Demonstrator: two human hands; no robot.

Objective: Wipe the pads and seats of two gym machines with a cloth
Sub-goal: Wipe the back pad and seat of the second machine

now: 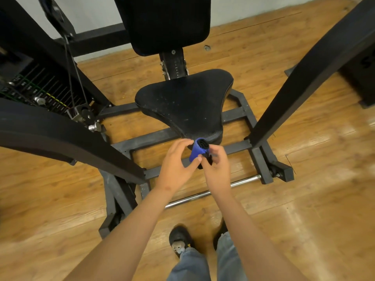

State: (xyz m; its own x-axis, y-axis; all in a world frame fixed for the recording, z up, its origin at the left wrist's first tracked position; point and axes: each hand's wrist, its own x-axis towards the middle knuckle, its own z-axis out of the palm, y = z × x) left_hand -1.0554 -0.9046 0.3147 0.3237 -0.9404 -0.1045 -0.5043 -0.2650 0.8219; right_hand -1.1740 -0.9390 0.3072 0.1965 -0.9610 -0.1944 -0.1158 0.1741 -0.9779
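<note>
Fingers of the right hand (217, 166) curled round the dark end of a rolled blue cloth (197, 151), while the left hand (178, 161) pinched the roll between thumb and fingertips. The cloth was held just in front of the black seat (182, 102), at its narrow near tip. Behind the seat rose the back pad (168, 23); left of the seat stood the weight stack (34, 88).

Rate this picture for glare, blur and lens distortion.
Head view: pale glare streaks the floor on the right. The floorboards smear towards the edges, while the seat in the middle is crisp enough to show its specks. The left hand and right hand, both holding the cloth, look slightly soft. The wide lens swells the forearms towards the bottom.
</note>
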